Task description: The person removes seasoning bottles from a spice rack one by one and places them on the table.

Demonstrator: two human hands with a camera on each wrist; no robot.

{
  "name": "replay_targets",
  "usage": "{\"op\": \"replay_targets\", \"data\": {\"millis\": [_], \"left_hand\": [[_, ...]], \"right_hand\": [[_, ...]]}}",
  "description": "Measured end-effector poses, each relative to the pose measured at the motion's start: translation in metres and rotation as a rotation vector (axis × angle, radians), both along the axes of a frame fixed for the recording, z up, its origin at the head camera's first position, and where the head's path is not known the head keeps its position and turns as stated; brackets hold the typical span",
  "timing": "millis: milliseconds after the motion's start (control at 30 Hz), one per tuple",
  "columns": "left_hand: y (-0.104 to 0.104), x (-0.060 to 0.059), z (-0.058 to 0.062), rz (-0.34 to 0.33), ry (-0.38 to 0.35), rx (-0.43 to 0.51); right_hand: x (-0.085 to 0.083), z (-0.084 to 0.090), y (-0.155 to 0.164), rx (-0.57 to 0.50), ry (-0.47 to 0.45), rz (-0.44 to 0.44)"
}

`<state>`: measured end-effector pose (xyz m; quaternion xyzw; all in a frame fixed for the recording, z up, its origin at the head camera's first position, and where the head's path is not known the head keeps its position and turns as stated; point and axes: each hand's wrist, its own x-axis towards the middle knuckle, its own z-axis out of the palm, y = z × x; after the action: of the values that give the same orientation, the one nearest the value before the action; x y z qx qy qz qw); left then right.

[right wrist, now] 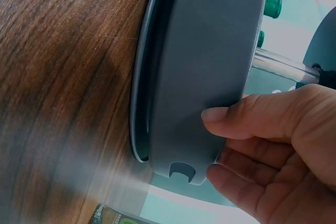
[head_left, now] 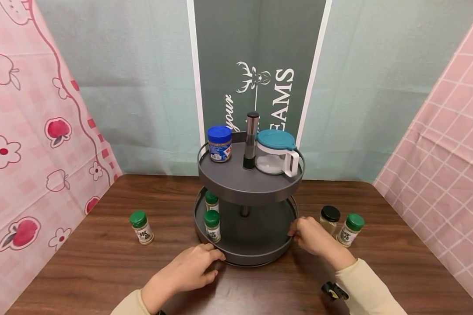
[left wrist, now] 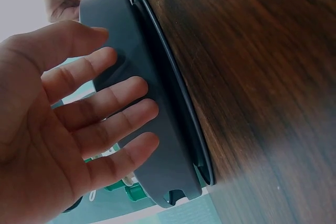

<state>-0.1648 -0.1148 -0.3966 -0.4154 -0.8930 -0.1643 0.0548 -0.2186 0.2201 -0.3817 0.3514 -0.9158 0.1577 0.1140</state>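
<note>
The two-tier rack (head_left: 247, 256) stands mid-table towards the back edge; the left hand (head_left: 191, 270) lays straight, relaxed fingers (left wrist: 123, 90) flat against the lower tray's front-left wall, and the right hand (head_left: 312, 235) pinches the front-right wall between thumb and curled fingers (right wrist: 231, 174); the rack looks part-filled. Two green-capped bottles (head_left: 212, 225) already sit on the lower tray; a blue-lidded jar (head_left: 219, 143), a steel grinder (head_left: 251, 140) and a teal-lidded jug (head_left: 276, 151) occupy the upper one. Left on the table (head_left: 102, 258): one green-capped bottle (head_left: 141, 227) near the left edge; a black-lidded jar (head_left: 329, 219) and another green-capped bottle (head_left: 350, 229) towards the right edge.
</note>
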Motion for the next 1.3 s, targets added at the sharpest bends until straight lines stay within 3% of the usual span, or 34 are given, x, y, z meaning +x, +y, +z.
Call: {"op": "replay_targets", "data": {"millis": [200, 500, 800, 1067, 1300], "left_hand": [[0.000, 0.000, 0.000, 0.004, 0.001, 0.003], [-0.008, 0.000, 0.007, 0.033, -0.032, 0.035], [-0.017, -0.003, 0.009, 0.070, -0.049, 0.044], [-0.027, -0.007, 0.011, 0.098, -0.098, 0.039], [-0.036, -0.012, 0.013, 0.137, -0.092, 0.031]], "right_hand": [[0.000, -0.003, 0.002, -0.005, 0.011, 0.022], [0.009, -0.012, -0.006, 0.106, 0.050, 0.023], [0.027, -0.002, -0.034, 0.169, -0.029, 0.009], [0.034, 0.002, -0.062, 0.193, -0.054, 0.110], [0.038, 0.002, -0.081, 0.203, -0.065, 0.115]]}}
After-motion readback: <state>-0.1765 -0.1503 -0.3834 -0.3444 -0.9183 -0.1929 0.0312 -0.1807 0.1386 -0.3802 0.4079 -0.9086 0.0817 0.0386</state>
